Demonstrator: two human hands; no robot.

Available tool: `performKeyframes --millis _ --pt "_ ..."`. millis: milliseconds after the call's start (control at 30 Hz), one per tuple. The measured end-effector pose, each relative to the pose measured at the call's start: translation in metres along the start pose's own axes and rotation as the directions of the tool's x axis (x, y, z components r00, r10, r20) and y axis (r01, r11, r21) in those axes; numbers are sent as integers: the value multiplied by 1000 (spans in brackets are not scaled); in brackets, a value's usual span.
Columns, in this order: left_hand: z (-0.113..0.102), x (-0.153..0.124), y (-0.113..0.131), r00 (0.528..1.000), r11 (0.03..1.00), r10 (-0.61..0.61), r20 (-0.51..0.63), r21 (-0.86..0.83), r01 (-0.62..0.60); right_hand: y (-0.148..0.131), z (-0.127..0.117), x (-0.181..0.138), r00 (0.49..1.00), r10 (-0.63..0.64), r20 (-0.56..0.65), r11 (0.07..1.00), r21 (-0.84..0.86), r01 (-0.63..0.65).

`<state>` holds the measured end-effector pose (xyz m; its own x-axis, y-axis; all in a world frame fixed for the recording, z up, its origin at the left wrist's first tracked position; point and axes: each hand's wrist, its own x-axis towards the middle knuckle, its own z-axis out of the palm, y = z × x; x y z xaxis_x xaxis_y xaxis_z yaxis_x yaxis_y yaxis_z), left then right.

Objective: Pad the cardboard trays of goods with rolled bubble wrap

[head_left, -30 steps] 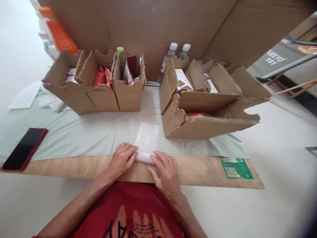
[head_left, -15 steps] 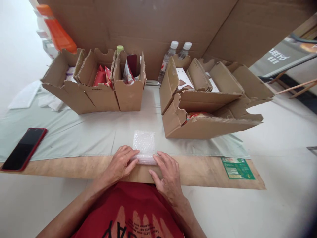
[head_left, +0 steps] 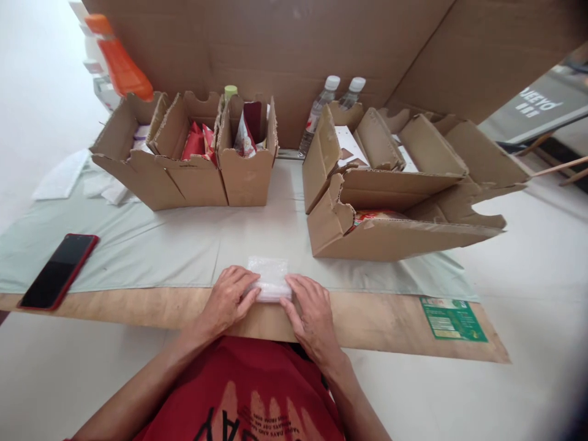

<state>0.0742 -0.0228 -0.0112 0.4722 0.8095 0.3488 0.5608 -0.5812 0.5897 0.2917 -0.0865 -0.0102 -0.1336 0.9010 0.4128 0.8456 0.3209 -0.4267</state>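
Note:
A small piece of clear bubble wrap (head_left: pixel 269 269) lies at the table's front edge, its near end rolled into a thick fold while the far part stays flat. My left hand (head_left: pixel 231 297) pinches the left end of the roll between thumb and fingers. At the right end, my right hand (head_left: pixel 311 309) holds the roll the same way, thumb at the near side and fingers on top. Whether anything is inside the roll I cannot make out.
Cardboard bins with packets (head_left: pixel 248 177) stand at the back left, more cardboard bins (head_left: pixel 390 236) at the right. Two water bottles (head_left: pixel 316 113) and an orange bottle (head_left: pixel 122 64) are behind. A phone (head_left: pixel 59 269) lies left, a green card (head_left: pixel 454 320) right.
The flat part of the bubble wrap has become shorter as the near end is rolled away from me. My right thumb has come in against the roll. The view has shifted slightly.

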Motion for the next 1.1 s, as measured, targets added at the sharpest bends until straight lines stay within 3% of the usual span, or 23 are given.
performKeyframes --millis 200,300,367,433,533,633,733,833,933,1033,1100 --pt "3 13 -8 985 992 -127 -119 13 129 1 16 9 997 -56 53 992 -108 62" --pt "-7 3 2 931 933 -340 -132 -168 317 4 20 16 1000 30 -2 999 -12 -30" --pt "-12 -6 10 845 777 -534 -33 -414 475 3 19 16 995 92 -36 994 70 -90" --pt "-13 -13 18 781 550 -602 165 -624 556 -2 16 14 993 107 -38 986 136 -101" --pt "-8 -14 25 754 270 -551 358 -778 567 -12 8 9 998 54 11 978 201 -55" --pt "-4 -10 27 744 163 -553 376 -826 539 -14 -3 1 997 67 38 966 248 -74" --pt "-2 -8 28 772 166 -483 412 -823 543 -10 -13 -7 977 196 89 905 367 -215" --pt "2 -8 29 798 204 -428 424 -815 542 -8 -20 -13 942 256 216 758 560 -334" --pt "5 -3 32 809 267 -348 474 -777 570 -6 -34 -12 923 318 218 682 623 -383" --pt "-5 15 38 871 437 -187 454 -755 488 5 -70 -8 928 341 152 745 557 -366" --pt "-16 37 49 941 639 -93 327 -705 308 18 -108 -4 940 333 73 805 497 -324"
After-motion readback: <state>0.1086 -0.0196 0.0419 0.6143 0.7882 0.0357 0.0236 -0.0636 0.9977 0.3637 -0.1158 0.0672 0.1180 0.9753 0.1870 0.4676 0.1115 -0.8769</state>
